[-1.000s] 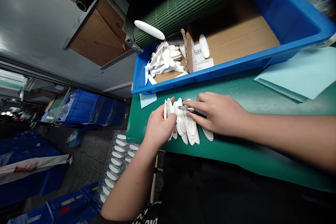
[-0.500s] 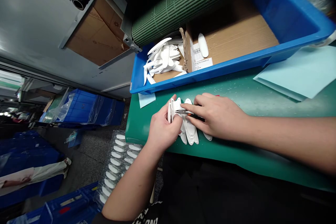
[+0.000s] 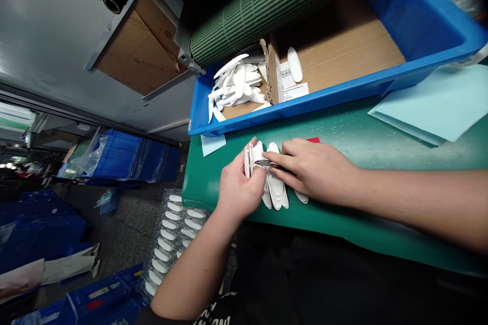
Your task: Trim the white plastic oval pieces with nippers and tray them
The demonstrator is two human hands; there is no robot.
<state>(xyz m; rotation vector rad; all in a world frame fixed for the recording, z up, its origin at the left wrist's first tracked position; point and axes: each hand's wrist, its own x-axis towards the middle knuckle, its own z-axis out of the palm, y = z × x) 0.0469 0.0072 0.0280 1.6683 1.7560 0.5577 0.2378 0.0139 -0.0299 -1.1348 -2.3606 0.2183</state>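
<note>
My left hand (image 3: 241, 185) is closed around white oval plastic parts (image 3: 247, 160), held on edge near the front of the green table. In my right hand (image 3: 314, 168) is a pair of cutting pliers (image 3: 265, 163), with orange-and-black handles mostly hidden by the fingers. Its metal jaws reach the held parts by my left thumb. Between the hands, a row of similar white parts (image 3: 277, 190) lies overlapping on the table. Another white part (image 3: 302, 197) shows partly from under my right hand. A red piece (image 3: 314, 140) lies just behind that hand.
A blue bin (image 3: 244, 124) stands behind the hands, with a pile of white parts (image 3: 238, 81) left of its cardboard divider (image 3: 270, 73). Pale blue sheets (image 3: 430, 106) lie at right. Lower left, clear trays (image 3: 163, 244) hold white parts. A person's legs (image 3: 68, 266) show far left.
The held white parts have tilted slightly in my left hand. My right hand has shifted a little, showing more of the red piece. The person at far left has moved.
</note>
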